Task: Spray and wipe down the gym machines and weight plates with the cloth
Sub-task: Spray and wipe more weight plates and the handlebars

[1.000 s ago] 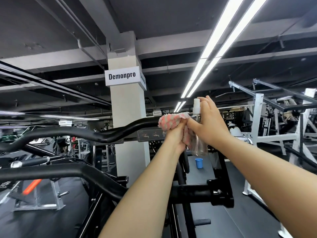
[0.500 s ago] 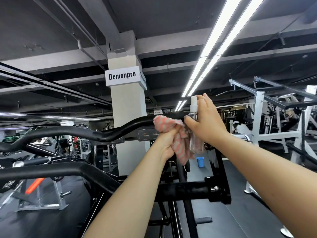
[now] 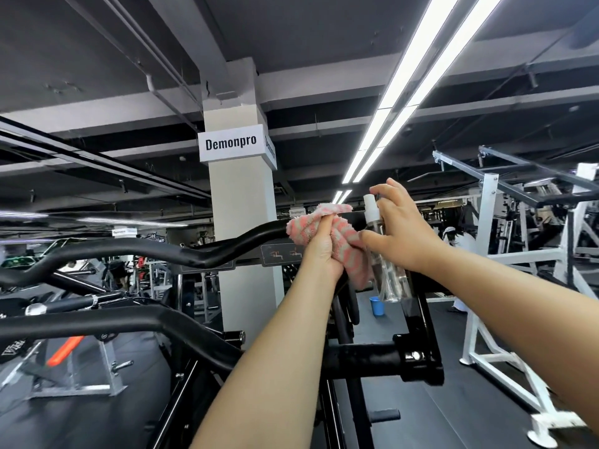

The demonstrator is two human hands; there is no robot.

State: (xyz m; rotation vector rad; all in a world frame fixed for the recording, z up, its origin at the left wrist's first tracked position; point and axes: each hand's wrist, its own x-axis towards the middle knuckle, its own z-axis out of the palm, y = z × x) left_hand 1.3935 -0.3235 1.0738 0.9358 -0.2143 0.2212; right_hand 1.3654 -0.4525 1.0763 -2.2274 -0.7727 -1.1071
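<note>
Left hand (image 3: 319, 251) is wrapped around a pink and grey striped cloth (image 3: 327, 233), fingers curled tight into it, and it's pushing the bunched cloth against the top of the black machine bar (image 3: 201, 256). Part of the cloth sticks up above the knuckles and the rest hangs down below the palm, so the hand sits pretty much in the middle of the wad. That bar snakes off to the left in a wavy curve, and a little sticker with exercise figures (image 3: 282, 254) sits on it just left of the hand.

Right hand (image 3: 400, 228) is right beside the left one, holding a clear spray bottle (image 3: 385, 254) upright. Thumb and lower fingers are curled round the body of the bottle, and the index finger is lifted up over the white nozzle; can't tell if it's actually pressing down. The bottle touches or nearly touches the hanging end of the cloth, so cloth and bottle are basically side by side with the two hands almost meeting.

Below them, a thick black crossbar (image 3: 363, 359) runs into the machine's upright frame. A white pillar (image 3: 241, 222) with a "Demonpro" sign (image 3: 230, 143) stands behind the bar. A small blue cup (image 3: 376, 305) sits on the floor further back, and a white metal rack (image 3: 486, 254) is off to the right. Long strip lights (image 3: 418, 85) run along the ceiling.
</note>
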